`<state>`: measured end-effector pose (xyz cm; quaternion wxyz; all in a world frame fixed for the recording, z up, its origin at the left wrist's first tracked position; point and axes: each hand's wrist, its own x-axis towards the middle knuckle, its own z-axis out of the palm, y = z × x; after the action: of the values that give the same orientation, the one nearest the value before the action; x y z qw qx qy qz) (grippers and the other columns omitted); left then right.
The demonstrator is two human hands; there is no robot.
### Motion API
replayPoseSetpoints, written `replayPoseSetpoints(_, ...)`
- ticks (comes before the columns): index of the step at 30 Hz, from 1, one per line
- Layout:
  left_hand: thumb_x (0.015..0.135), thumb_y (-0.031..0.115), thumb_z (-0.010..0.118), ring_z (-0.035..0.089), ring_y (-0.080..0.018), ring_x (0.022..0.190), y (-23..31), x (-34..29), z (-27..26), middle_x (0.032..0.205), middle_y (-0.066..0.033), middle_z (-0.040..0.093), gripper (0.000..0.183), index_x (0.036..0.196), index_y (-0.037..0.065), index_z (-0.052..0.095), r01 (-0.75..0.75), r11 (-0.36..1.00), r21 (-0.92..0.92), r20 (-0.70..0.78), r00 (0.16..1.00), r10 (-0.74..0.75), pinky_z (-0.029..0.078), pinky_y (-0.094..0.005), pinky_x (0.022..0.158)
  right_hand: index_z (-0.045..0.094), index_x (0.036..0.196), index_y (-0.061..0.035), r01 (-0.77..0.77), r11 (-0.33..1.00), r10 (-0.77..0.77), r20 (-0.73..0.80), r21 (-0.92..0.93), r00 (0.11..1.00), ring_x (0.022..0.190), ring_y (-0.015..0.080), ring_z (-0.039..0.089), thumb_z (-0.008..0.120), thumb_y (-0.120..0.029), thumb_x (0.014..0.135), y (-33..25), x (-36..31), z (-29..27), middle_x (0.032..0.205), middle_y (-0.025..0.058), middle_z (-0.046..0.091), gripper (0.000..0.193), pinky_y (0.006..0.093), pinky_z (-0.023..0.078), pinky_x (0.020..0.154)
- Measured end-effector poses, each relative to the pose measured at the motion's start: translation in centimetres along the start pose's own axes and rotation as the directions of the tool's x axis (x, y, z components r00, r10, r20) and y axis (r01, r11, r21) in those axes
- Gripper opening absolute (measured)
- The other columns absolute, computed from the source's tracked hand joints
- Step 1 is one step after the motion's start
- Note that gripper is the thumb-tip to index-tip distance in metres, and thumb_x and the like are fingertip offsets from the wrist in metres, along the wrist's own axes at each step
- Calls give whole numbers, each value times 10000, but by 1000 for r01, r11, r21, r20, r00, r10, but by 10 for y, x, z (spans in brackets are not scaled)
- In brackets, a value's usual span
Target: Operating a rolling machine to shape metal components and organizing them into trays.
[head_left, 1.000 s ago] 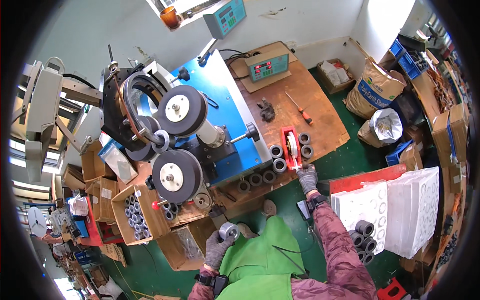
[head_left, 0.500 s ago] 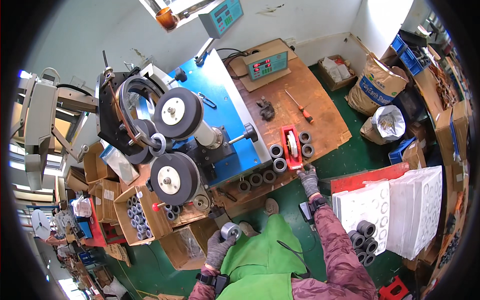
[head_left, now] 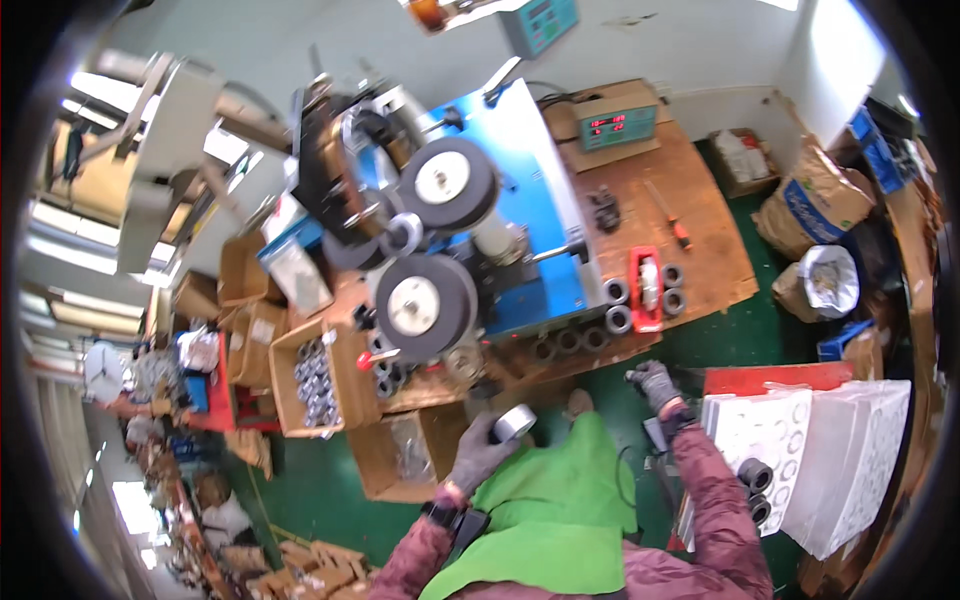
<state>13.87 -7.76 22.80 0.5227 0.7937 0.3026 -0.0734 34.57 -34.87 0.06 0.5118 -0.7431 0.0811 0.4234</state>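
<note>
My left hand (head_left: 478,456), in a grey glove, is closed around a silvery-white ring (head_left: 514,423) in front of the green apron. My right hand (head_left: 656,386), gloved too, hovers over the floor just off the table's front edge, fingers drawn together; what they pinch, if anything, is too small to make out. Beyond it on the table stands a red tape dispenser (head_left: 643,290) with several dark rings (head_left: 618,319) around it. Ahead on the left is a machine with two black rollers (head_left: 447,184) and a blue plate (head_left: 532,190); another ring (head_left: 401,236) sits between the rollers.
Left of the machine, a cardboard box (head_left: 352,378) holds several silvery rings. Another carton (head_left: 386,468) sits below it. White foam trays (head_left: 846,450) with dark rings (head_left: 756,473) stand at right. A screwdriver (head_left: 680,232) and a control box (head_left: 617,127) lie farther back on the table.
My right hand has come away from the tape dispenser toward me. My left hand, still holding the ring, has lifted slightly. The view has swung left, shifting the scene right.
</note>
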Motion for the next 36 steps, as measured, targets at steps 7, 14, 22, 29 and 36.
replayPoseSetpoints(7,632,45,669,573,-272,965,26,-6,-8,1037,-112,553,392,1008,44,558,-396,905,157,9,917,399,483,-347,805,513,879,-27,503,863,-407,650,45,642,648,120,531,717,-166,712,-190,-146,78,733,36,557,298,275,451,592)
replayPoseSetpoints(14,636,30,685,569,-271,954,13,-25,-27,1037,-124,545,404,1020,28,558,-394,898,197,-29,913,407,479,-335,810,558,894,-37,700,436,-235,679,-566,696,762,309,615,717,-429,652,-238,-176,132,767,169,617,488,382,472,680)
replayPoseSetpoints(22,694,70,736,521,-133,955,-34,-43,-85,1018,-38,555,442,1079,45,520,63,677,-734,130,990,49,430,-293,859,554,1036,-20,716,319,-132,719,-621,682,944,360,567,665,-536,664,-149,-85,161,1003,202,599,645,418,452,806)
replayPoseSetpoints(29,750,137,696,534,-169,1031,-113,-32,-143,1159,-50,521,562,1246,63,441,168,73,-983,175,979,105,464,-348,894,558,1025,59,334,667,-88,375,-666,923,813,221,599,715,-215,744,24,-35,107,916,133,645,423,337,489,765)
replayPoseSetpoints(36,809,71,608,566,-177,937,-231,3,-264,986,-58,585,304,1099,56,519,-402,501,-766,-447,894,33,516,-321,797,612,888,-60,65,875,52,227,-480,973,641,146,506,593,-161,840,46,-55,69,792,36,603,115,308,442,575)
